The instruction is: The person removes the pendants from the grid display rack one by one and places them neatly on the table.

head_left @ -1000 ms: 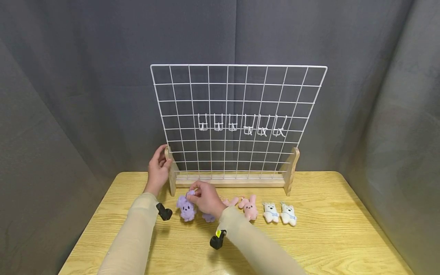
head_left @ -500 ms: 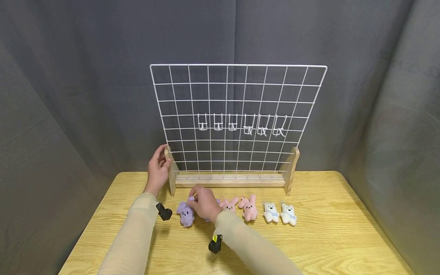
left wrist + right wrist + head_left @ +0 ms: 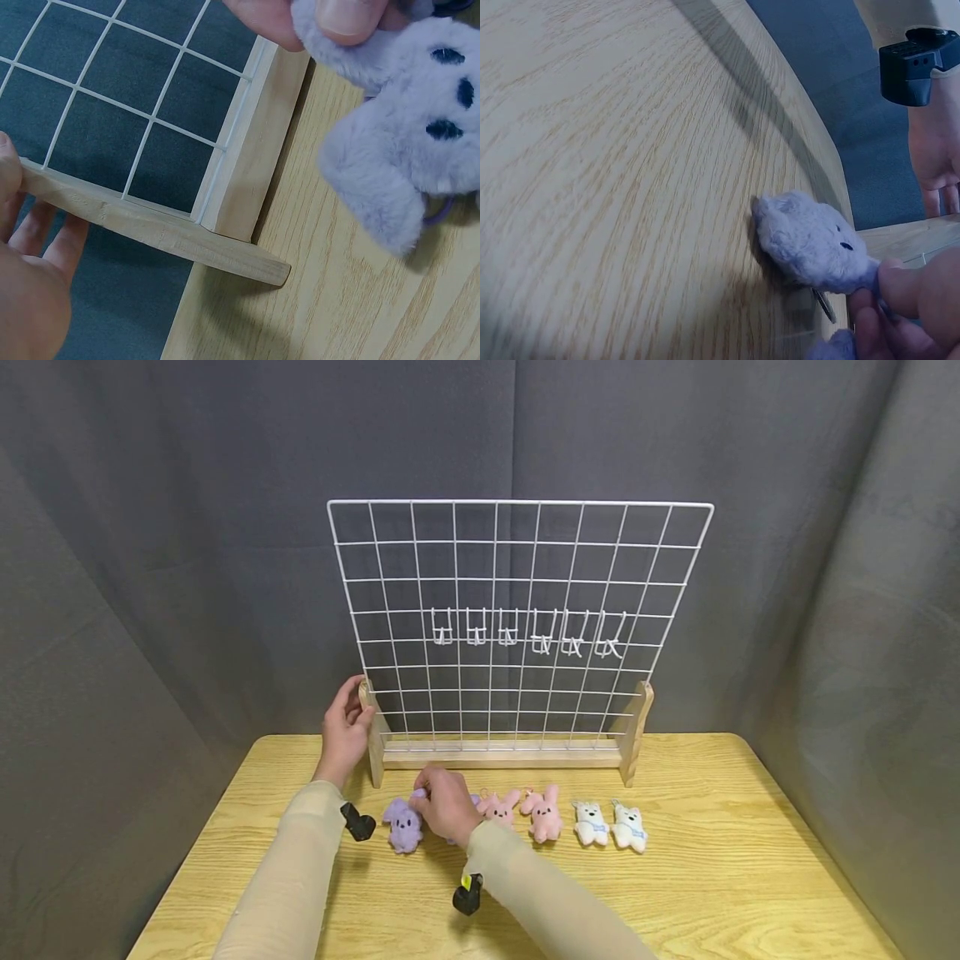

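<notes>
At the left of the row lies a purple plush keychain [image 3: 405, 827]; my right hand [image 3: 450, 804] pinches one of its ears between thumb and fingers. In the right wrist view the same plush [image 3: 810, 240] is on or just over the table, tilted. A second purple plush [image 3: 475, 799] is mostly hidden behind my right hand. My left hand [image 3: 347, 739] grips the left upright [image 3: 374, 735] of the wooden stand, thumb in front and fingers behind, as the left wrist view shows. That stand holds up a white wire grid [image 3: 495, 581].
Several white hooks [image 3: 542, 645] hang in a row on the grid. Right of my right hand lie a pink rabbit plush [image 3: 501, 806] and another pink rabbit [image 3: 545, 817]. Two white bear plushes [image 3: 591, 823] lie further right. Dark curtains surround the wooden table [image 3: 712, 860].
My right hand has come down and slightly nearer with the purple plush, which has shifted a little left and toward me. Left hand unmoved.
</notes>
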### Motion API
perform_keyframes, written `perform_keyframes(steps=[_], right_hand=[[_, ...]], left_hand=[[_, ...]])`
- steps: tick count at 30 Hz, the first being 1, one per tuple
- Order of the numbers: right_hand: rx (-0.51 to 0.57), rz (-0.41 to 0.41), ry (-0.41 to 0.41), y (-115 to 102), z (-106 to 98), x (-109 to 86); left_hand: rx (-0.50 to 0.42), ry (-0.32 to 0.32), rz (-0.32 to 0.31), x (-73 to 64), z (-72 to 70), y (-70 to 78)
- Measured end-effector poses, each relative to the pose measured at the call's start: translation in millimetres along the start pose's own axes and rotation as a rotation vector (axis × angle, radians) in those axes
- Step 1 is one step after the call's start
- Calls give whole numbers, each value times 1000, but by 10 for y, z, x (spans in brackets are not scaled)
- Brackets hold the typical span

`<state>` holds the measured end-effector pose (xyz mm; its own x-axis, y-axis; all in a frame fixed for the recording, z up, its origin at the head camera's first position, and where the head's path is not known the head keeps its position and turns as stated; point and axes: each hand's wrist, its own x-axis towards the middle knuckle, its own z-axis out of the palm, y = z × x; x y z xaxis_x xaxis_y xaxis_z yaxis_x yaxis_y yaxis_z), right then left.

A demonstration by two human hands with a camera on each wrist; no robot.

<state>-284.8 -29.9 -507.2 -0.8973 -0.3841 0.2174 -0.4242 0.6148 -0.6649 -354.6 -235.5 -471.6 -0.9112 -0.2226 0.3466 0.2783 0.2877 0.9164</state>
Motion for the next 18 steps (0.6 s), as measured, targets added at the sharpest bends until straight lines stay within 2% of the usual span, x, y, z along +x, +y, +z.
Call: perform_keyframes(steps=[10, 18], right_hand=[[-36, 41, 21, -16, -31, 5], [17, 31, 17, -15, -130, -12]], left_hand=[[0, 2, -4, 15, 0, -17], [8, -2, -8, 11, 4, -26]])
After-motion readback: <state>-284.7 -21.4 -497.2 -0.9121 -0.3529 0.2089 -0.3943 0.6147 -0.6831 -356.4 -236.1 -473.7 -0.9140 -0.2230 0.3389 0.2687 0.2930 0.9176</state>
